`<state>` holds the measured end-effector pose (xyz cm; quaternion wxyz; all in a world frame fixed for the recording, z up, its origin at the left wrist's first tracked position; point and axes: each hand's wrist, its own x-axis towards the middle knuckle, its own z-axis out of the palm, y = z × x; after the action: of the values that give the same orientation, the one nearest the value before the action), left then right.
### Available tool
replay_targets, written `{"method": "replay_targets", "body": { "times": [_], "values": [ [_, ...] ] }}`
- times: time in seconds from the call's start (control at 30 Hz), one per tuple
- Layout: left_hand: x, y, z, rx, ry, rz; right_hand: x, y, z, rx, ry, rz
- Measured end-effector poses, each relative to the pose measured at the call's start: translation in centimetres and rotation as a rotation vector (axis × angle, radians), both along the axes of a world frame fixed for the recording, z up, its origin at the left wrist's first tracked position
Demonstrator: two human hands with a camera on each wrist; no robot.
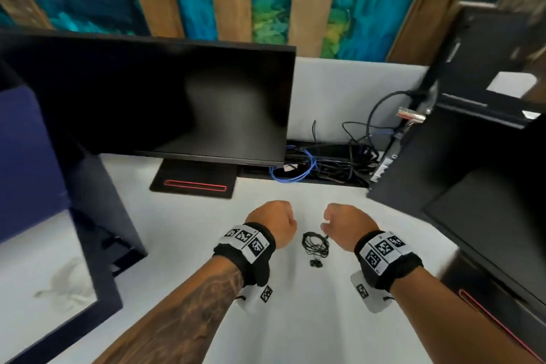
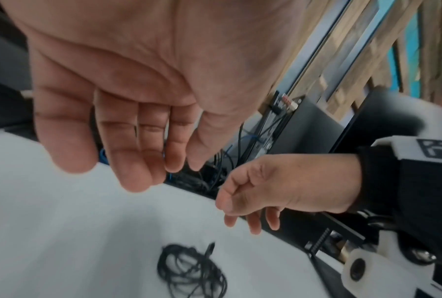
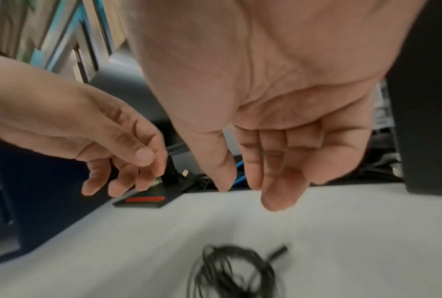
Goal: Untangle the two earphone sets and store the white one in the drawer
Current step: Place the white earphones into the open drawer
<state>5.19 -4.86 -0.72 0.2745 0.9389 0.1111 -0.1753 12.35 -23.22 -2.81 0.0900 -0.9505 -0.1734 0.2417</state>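
From the head view, both hands are hovering over the desk point(image 1: 183, 245), the left hand point(image 1: 273, 223) and right hand point(image 1: 344, 226) flanking the black earphone coil point(image 1: 315, 244); the white earphones point(image 1: 69, 282) are lying in the open drawer point(image 1: 88, 316), so storing looks done. At the left wrist, fingers point(image 2: 135, 153) are hanging loose, holding nothing. At the right wrist, likewise slack and empty above the coil; closing the drawer seems to be what remains.

A dark monitor point(image 1: 165, 97) stood at the far left of the white desk point(image 1: 183, 216), on a black base point(image 1: 193, 179) with a red outline. To its right lay tangled black and blue cables point(image 1: 322, 161); a black computer case point(image 1: 461, 156) stood at the right edge.
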Motion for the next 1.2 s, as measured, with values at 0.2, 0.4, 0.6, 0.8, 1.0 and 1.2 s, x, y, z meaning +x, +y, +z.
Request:
{"method": "replay_targets", "body": {
  "times": [0.2,0.4,0.6,0.8,1.0,1.2],
  "values": [
    [1.8,-2.3,-5.6,0.023,0.176,-0.023,0.5,-0.4,-5.5,-0.057,0.053,-0.033],
    [1.8,-2.9,-7.5,-0.071,0.188,0.022,0.3,0.7,-6.6,0.042,0.049,0.078],
    [1.3,-0.9,-5.1,-0.232,0.082,0.069,0.2,2.0,-3.6,0.285,0.046,0.135],
    [0.7,2.6,1.7,-0.273,-0.227,0.178,1.0,4.7,5.1,0.486,-0.115,0.175],
    [-3.0,6.6,9.3,-0.189,-0.448,0.295,-0.4,8.6,13.5,0.654,-0.122,0.232],
    [-9.8,10.5,15.4,-0.068,-0.608,0.391,-4.6,14.1,18.5,0.792,-0.047,0.369]
  ]
}}
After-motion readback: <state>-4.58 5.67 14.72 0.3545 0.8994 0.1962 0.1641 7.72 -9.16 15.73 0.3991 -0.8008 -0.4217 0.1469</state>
